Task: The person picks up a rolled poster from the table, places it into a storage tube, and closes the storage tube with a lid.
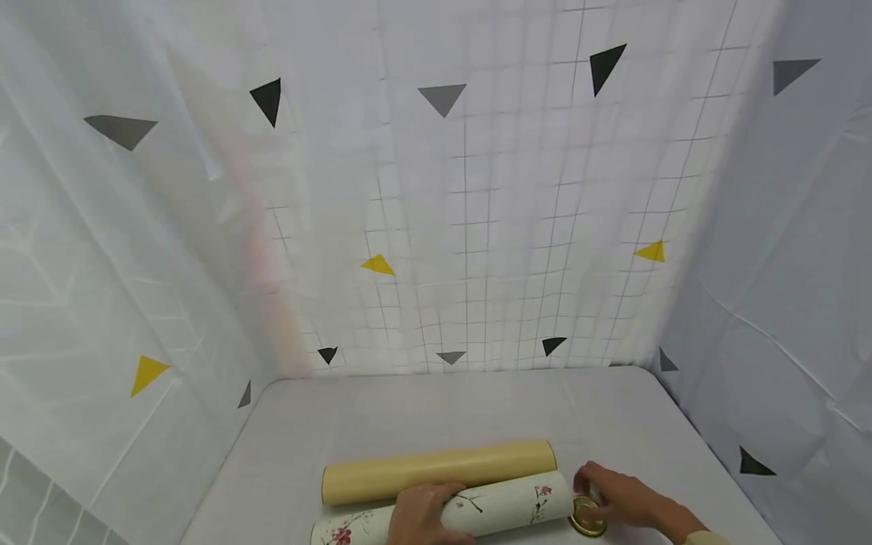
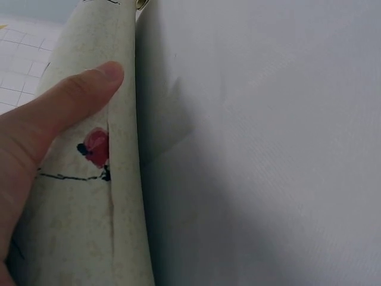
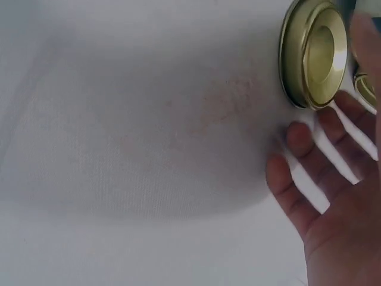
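Observation:
My left hand (image 1: 425, 516) grips a pale floral-print tube (image 1: 504, 506) near its middle, the thumb lying over its top and the other fingers mostly hidden. In the left wrist view, a red blossom and a lengthwise seam show on the tube (image 2: 89, 220). At the tube's right end, my right hand (image 1: 623, 496) is beside a gold round metal lid (image 1: 587, 522). The right wrist view shows its fingers spread and slightly bent, fingertips close to a gold lid (image 3: 312, 53); contact is unclear. A second gold lid (image 3: 364, 88) shows partly behind the thumb.
A plain tan tube (image 1: 443, 468) lies just behind the floral one, nearly parallel to it. Both are on a white-covered table (image 1: 450, 405). White sheeting with black, grey and yellow triangles hangs at the back (image 1: 422, 219) and both sides.

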A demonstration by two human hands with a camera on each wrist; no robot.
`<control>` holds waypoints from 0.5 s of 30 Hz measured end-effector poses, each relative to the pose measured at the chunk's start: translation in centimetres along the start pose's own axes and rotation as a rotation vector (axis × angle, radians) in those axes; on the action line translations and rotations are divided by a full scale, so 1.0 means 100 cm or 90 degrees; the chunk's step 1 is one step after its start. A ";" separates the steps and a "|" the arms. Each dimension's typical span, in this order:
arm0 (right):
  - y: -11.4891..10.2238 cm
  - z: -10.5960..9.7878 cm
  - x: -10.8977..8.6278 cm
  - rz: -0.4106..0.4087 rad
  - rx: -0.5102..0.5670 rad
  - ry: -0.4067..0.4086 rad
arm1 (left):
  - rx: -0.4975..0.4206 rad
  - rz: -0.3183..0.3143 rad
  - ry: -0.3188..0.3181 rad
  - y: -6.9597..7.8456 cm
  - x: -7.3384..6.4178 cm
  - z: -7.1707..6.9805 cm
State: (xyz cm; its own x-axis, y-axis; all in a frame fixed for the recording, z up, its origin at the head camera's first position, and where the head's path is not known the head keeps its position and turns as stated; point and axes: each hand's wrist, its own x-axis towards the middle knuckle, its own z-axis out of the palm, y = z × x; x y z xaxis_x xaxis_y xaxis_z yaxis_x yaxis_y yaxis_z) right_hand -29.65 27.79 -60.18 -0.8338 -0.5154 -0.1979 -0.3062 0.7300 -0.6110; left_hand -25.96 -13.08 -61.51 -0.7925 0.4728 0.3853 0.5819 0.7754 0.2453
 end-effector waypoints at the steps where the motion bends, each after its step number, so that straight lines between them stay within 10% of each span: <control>1: 0.000 0.000 0.000 -0.015 0.011 -0.008 | -0.001 0.002 0.000 0.000 0.000 0.000; 6: -0.001 0.000 -0.002 -0.095 0.024 -0.021 | 0.005 0.002 -0.004 -0.001 0.000 0.001; 15: 0.007 0.007 0.001 -0.066 -0.077 0.045 | 0.018 0.001 0.006 0.000 0.000 0.001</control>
State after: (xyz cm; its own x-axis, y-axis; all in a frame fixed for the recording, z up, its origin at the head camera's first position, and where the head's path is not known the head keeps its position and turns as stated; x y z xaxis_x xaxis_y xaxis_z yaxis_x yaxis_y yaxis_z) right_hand -29.62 27.92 -61.18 -0.8240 -0.5607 -0.0809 -0.4417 0.7253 -0.5281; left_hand -25.95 -13.03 -61.61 -0.7901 0.4697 0.3939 0.5771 0.7866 0.2196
